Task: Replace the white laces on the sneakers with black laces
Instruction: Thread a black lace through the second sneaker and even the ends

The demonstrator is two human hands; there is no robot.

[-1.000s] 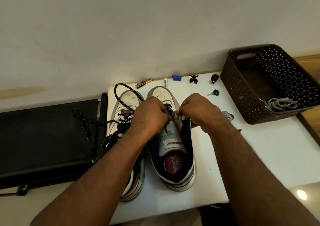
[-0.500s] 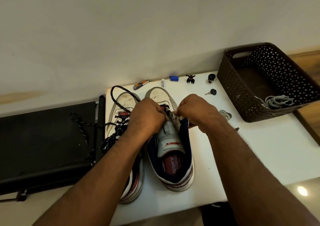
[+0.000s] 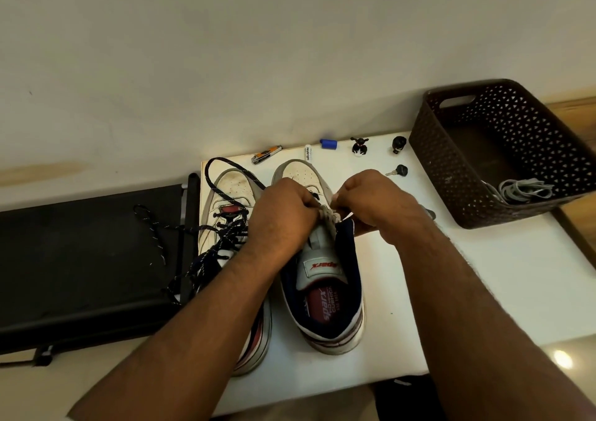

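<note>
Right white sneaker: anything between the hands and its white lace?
Nothing visible. Left hand and right hand both already pinch the white lace over the grey tongue of the right white sneaker.

A white worktop (image 3: 503, 278) stands against a pale wall. Two sneakers sit on it side by side, toes toward the wall: the left sneaker (image 3: 230, 191), threaded with a black lace (image 3: 222, 243) whose loose ends trail off the worktop's left edge, and the right sneaker (image 3: 325, 295), with a grey tongue and dark blue lining. Along the far edge lie a nail clipper (image 3: 266, 154), a small white labelled piece (image 3: 307, 154), a blue cap (image 3: 328, 143), a small black-and-white figurine (image 3: 359, 146) and a small black object (image 3: 399, 144). A key (image 3: 397, 171) with a black head lies just nearer. At the right end stands a dark perforated basket (image 3: 458, 175) holding grey-white laces (image 3: 522, 190).
</note>
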